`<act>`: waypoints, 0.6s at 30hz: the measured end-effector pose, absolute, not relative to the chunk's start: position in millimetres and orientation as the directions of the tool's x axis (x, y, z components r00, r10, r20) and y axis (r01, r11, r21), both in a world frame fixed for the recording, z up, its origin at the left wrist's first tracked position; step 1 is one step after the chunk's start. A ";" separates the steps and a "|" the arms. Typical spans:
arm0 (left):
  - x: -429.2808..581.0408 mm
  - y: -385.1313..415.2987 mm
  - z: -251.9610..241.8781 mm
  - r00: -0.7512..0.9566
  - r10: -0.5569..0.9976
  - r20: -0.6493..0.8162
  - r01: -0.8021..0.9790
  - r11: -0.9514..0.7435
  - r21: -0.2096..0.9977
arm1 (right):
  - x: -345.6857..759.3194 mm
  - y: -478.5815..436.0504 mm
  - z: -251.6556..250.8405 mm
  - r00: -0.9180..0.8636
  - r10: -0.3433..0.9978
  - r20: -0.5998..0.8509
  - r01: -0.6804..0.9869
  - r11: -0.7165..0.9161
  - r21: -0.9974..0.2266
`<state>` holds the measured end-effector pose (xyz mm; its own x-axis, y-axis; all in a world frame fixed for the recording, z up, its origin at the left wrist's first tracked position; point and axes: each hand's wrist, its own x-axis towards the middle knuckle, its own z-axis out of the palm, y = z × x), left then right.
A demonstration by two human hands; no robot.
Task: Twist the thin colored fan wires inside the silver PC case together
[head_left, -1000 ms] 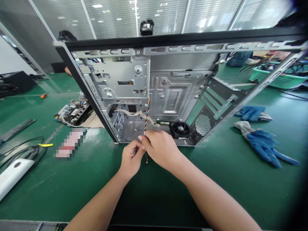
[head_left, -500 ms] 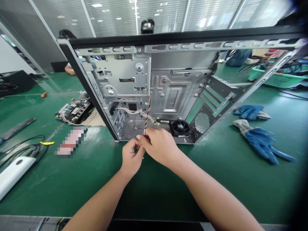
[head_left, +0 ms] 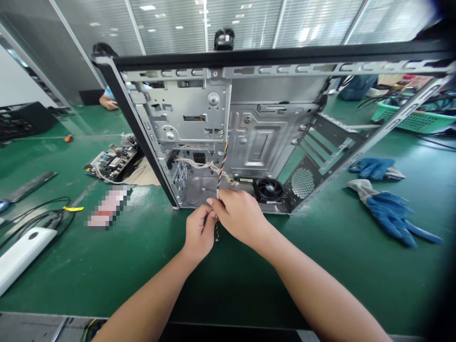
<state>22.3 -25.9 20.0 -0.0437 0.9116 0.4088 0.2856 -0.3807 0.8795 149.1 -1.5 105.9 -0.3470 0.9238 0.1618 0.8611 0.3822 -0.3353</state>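
In front of me an open computer case [head_left: 263,147] stands on the green table. From its metal drive cage [head_left: 192,111] a twisted multicoloured cable [head_left: 223,166] runs down to my hands. My right hand [head_left: 237,209] is closed on this cable just outside the lower edge of the case. Against it, my left hand [head_left: 200,230] pinches the same cable with thumb and fingertips. A short end of the cable dangles below the fingers. Inside the case, white cables [head_left: 199,164] lie behind it, and a black fan [head_left: 269,188] sits at the bottom right.
Blue gloves [head_left: 386,209] lie at the right, with a green basket [head_left: 413,116] of cables behind. To the left are a circuit board [head_left: 116,159], a white power strip [head_left: 26,256] and black cords. Another person's hand [head_left: 109,102] shows behind the case.
The cable's loose end now hangs visibly below my fingers. Both hands stay together on the cable, and the whole view has shifted slightly.
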 end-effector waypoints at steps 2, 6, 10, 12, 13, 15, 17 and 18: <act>22.5 -26.0 20.9 -0.025 0.905 0.424 0.300 -0.398 0.867 | 149.1 -1.6 106.1 -0.350 0.923 0.157 0.862 0.383 -0.332; 22.1 -25.5 15.9 -0.037 0.916 0.399 0.272 -0.375 0.886 | 149.7 -1.5 106.3 -0.350 0.926 0.143 0.867 0.378 -0.324; 21.4 -25.3 11.2 -0.090 0.911 0.404 0.254 -0.371 0.893 | 150.4 -0.9 106.1 -0.348 0.926 0.149 0.869 0.378 -0.320; 21.5 -25.5 11.4 -0.113 0.901 0.418 0.254 -0.381 0.889 | 150.5 -0.5 105.9 -0.349 0.923 0.162 0.866 0.383 -0.322; 21.7 -25.6 11.8 -0.121 0.900 0.419 0.253 -0.380 0.890 | 150.6 -0.3 105.8 -0.348 0.923 0.166 0.865 0.384 -0.323; 22.0 -25.8 12.8 -0.142 0.898 0.417 0.252 -0.374 0.892 | 150.6 -0.2 105.6 -0.347 0.922 0.172 0.864 0.386 -0.325; 22.0 -25.9 13.4 -0.163 0.891 0.424 0.259 -0.376 0.889 | 150.6 -0.4 105.6 -0.345 0.922 0.174 0.864 0.384 -0.324; 21.9 -25.9 13.5 -0.169 0.887 0.429 0.270 -0.378 0.886 | 150.5 -0.6 105.6 -0.345 0.923 0.172 0.865 0.384 -0.324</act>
<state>21.9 -25.9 13.5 -0.1688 0.8872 0.4294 0.2695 -0.3775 0.8859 150.5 -0.6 105.6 -0.3454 0.9225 0.1720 0.8647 0.3841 -0.3237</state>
